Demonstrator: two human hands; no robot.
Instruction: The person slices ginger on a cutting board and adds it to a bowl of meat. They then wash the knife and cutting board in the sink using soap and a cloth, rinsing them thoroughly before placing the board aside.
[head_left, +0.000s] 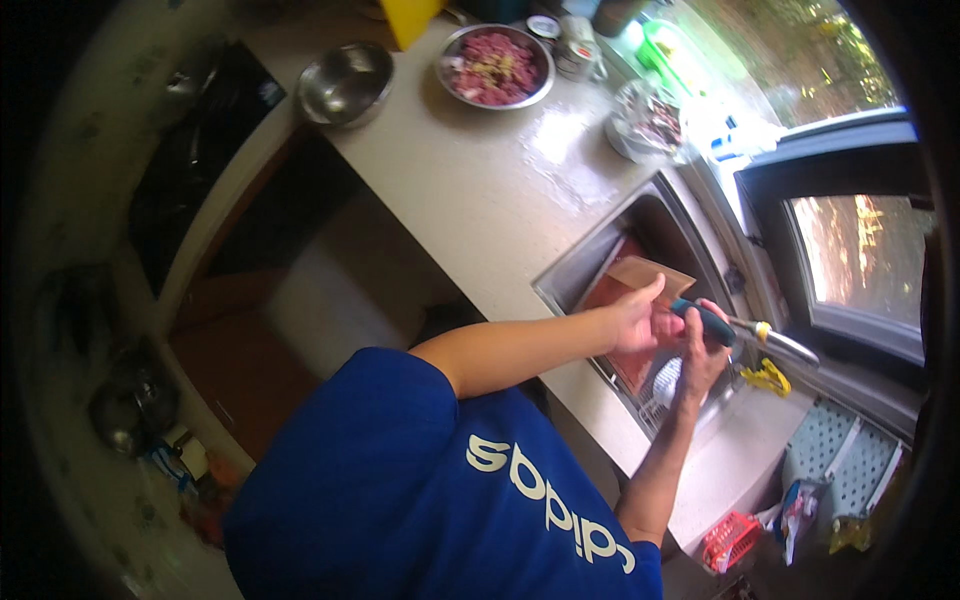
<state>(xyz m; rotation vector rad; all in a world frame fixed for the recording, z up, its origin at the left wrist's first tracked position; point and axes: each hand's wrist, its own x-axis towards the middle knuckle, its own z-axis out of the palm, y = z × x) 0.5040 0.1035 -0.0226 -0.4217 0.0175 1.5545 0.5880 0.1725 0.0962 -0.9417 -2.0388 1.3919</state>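
Note:
Over the sink (570, 274), my right hand (703, 361) holds the dark teal handle (709, 324) of what looks like a kitchen cleaver. Its broad blade (649, 274), tan with reflections, points towards the far side of the basin. My left hand (636, 319) is against the cleaver where handle meets blade, thumb raised and fingers curled; its grip is partly hidden. Below both hands a reddish board (630, 364) leans in the basin. A white perforated item (666, 381) sits beside it, near my right wrist. The faucet (784, 343) reaches in from the right.
On the counter (465, 195) stand a steel bowl of cut raw meat (495, 67), an inward-shining steel bowl (345, 84) and a bag-lined bowl (646, 124). A yellow cloth or glove (769, 377) lies by the faucet. An open window (855, 255) borders the sink; a red basket (729, 540) is lower right.

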